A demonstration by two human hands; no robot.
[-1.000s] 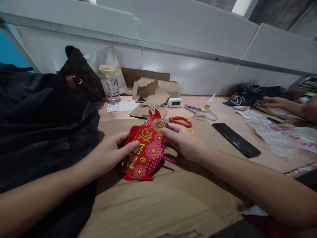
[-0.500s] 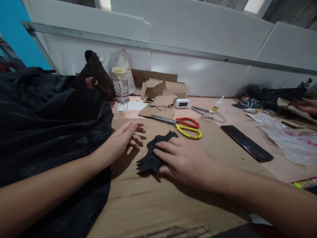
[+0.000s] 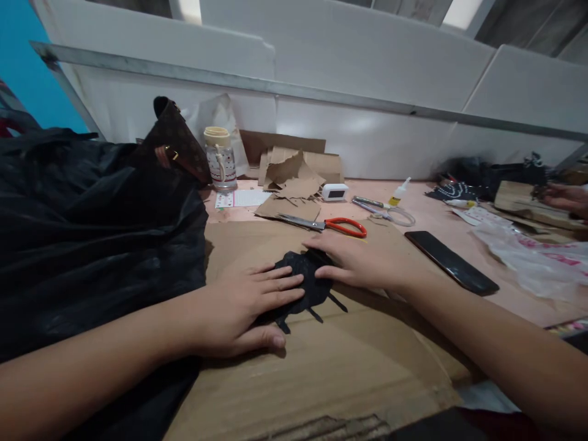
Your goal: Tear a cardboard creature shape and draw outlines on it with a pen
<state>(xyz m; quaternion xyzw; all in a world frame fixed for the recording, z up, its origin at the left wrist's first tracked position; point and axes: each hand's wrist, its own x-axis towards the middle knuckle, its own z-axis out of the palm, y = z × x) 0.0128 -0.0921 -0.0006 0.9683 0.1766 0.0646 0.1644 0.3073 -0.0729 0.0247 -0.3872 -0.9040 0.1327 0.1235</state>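
A black cut-out piece [image 3: 312, 285], limp like fabric or leather, with thin strips at its edge, lies on the cardboard sheet [image 3: 331, 373]. Flat on its left part rests my left hand [image 3: 243, 306], fingers stretched out and thumb on the cardboard. My right hand [image 3: 351, 260] touches the far right edge of the piece, its thumb and fingers spread apart. Just beyond that hand lie scissors [image 3: 346, 226]; the red handle shows, while the yellow one is mostly hidden behind the hand.
Black sheeting [image 3: 101, 226] covers the left side. At the back stand a bottle [image 3: 220, 162], torn cardboard [image 3: 294, 174], a white device [image 3: 335, 192] and a glue bottle [image 3: 399, 193]. A phone [image 3: 450, 262] lies right. Another person's hand [image 3: 567, 199] holds brown material.
My left hand has come down flat onto the black piece. My right hand has moved to its far right edge, and the piece has turned, its thin strips now facing me.
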